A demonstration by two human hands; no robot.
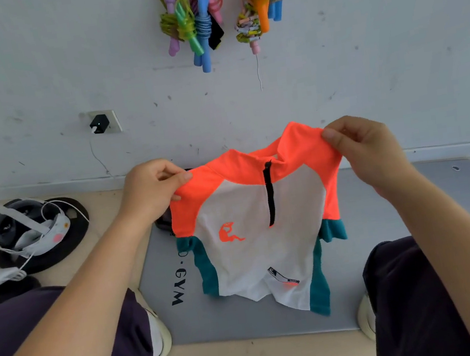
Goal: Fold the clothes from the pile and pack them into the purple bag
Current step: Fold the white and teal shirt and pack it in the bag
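Observation:
A small shirt (253,229) hangs spread out in front of me, white in the body with bright orange shoulders, teal sleeve cuffs and side panels, a short black zip and an orange logo. My left hand (154,189) pinches its left shoulder. My right hand (365,147) pinches its right shoulder. The hem hangs just above a grey gym mat (368,252) between my knees. A dark object (163,221) peeks out behind the shirt's left sleeve; I cannot tell what it is. No pile of clothes is in view.
A headset with white straps and cable (28,228) lies on dark round plates (65,247) at the left. Bundles of coloured skipping ropes (196,20) hang on the grey wall, and a charger (99,124) sits in a wall socket. My shoes (159,333) flank the mat.

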